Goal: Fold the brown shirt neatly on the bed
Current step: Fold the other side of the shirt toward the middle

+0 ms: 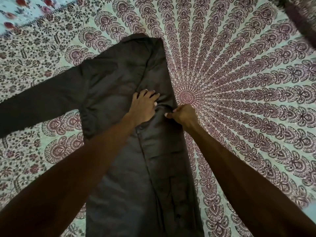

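Down at the near edge, two bare arms reach out over the shirt (130, 194). It lies flat on the bed (248, 108), dark brown, long and thin, and its bottom end runs out of view. A seam goes up its middle.

Farther up, the left hand (145, 106) rests on the middle of the shirt. Its fingers are spread wide and press the cloth down. Just beside it, at the right side of the shirt, the right hand (183, 115) is curled, and its thumb and fingers pinch a small fold of the cloth. The two hands are near but do not touch.

The right side of the shirt is folded in and makes a straight edge. One sleeve (39, 103) sticks out flat to the left. The top end of the shirt points away.

The bed has a big round purple pattern on pale green. At the far left lies a flower cloth (15, 12), blurry, with red blooms. At the far right is a dark blur (302, 19); I cannot tell what it is.
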